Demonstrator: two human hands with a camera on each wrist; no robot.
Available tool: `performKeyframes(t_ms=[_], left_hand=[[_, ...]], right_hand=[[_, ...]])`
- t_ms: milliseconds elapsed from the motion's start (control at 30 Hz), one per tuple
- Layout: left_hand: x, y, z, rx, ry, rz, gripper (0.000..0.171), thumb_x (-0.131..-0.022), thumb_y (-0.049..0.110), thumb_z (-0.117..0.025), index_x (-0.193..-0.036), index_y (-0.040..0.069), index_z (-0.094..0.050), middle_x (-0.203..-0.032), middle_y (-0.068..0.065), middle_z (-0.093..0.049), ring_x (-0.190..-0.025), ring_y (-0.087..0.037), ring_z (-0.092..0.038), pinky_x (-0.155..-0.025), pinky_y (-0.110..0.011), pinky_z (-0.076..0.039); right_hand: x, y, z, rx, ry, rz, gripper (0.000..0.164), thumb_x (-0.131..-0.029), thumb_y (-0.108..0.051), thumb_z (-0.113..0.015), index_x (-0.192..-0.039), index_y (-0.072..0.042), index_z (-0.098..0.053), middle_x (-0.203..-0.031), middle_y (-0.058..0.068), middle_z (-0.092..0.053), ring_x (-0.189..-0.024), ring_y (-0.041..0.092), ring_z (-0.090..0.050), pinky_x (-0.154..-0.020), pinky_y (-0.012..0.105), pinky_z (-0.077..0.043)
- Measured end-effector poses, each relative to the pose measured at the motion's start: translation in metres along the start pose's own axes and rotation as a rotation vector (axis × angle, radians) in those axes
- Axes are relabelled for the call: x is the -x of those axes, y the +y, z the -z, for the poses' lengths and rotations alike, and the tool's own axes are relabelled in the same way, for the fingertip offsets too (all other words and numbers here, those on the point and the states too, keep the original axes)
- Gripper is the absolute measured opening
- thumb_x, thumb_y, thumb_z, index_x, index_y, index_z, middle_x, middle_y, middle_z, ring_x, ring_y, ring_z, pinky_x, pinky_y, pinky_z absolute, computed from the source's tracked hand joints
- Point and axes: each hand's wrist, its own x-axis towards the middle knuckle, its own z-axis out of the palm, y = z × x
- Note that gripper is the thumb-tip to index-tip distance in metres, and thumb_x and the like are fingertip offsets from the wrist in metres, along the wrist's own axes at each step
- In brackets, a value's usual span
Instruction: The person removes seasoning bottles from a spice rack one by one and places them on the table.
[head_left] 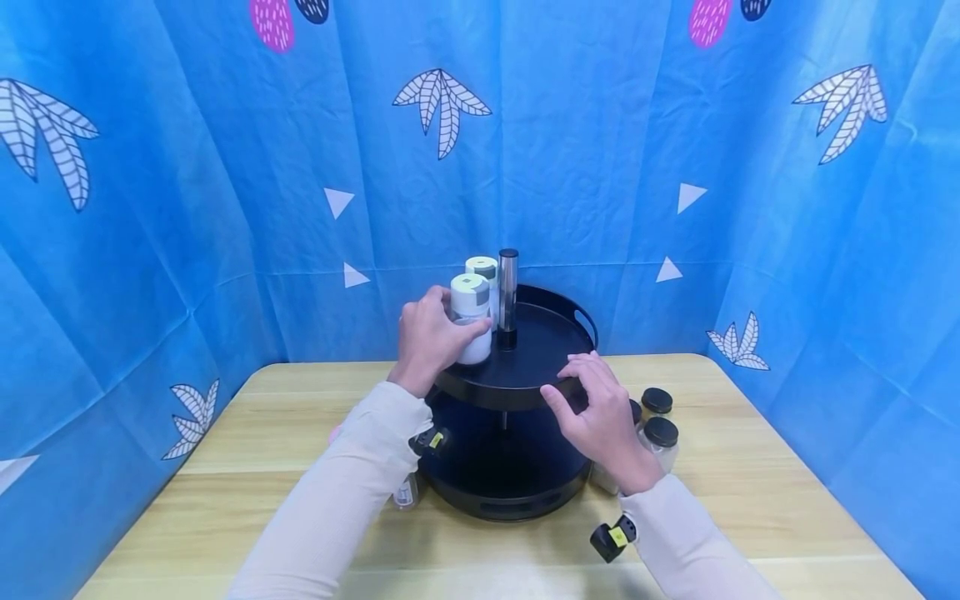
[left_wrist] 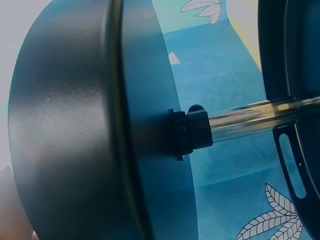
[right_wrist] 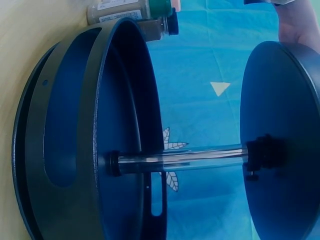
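Observation:
A black two-tier turntable stand [head_left: 517, 398] stands on the table, with a chrome post [head_left: 507, 292] rising through its upper tray. My left hand [head_left: 433, 333] grips a white-capped jar [head_left: 472, 346] with pale contents at the upper tray's left side, thumb across its front. Just behind that jar is a second white-capped jar [head_left: 483, 265]. My right hand [head_left: 600, 412] is at the upper tray's front right rim, thumb spread from loosely bent fingers, holding nothing. The left wrist view is mostly filled by the underside of the upper tray [left_wrist: 65, 125].
Several black-lidded jars [head_left: 662, 432] stand right of the stand, partly behind my right hand. A small clear bottle [head_left: 406, 493] is beside the lower tray on the left. Bottles with green and dark caps [right_wrist: 160, 8] show in the right wrist view. Blue patterned curtain [head_left: 570, 167] surrounds the table.

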Motion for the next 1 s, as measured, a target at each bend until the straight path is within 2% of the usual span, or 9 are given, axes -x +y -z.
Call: performKeyframes(t_ms=[1000], left_hand=[[-0.005, 0.0041, 0.0078, 0.0, 0.012, -0.02, 0.06, -0.073, 0.039, -0.085, -0.109, -0.002, -0.062, -0.102, -0.017, -0.068, -0.086, -0.028, -0.066, -0.072, -0.038, -0.057]], right_hand=[[0.0001, 0.0002, -0.0003, -0.001, 0.0, -0.004, 0.04, -0.095, -0.04, -0.059, -0.09, -0.001, -0.064, -0.1, 0.019, -0.068, -0.102, 0.035, -0.062, -0.104, 0.053, -0.038]])
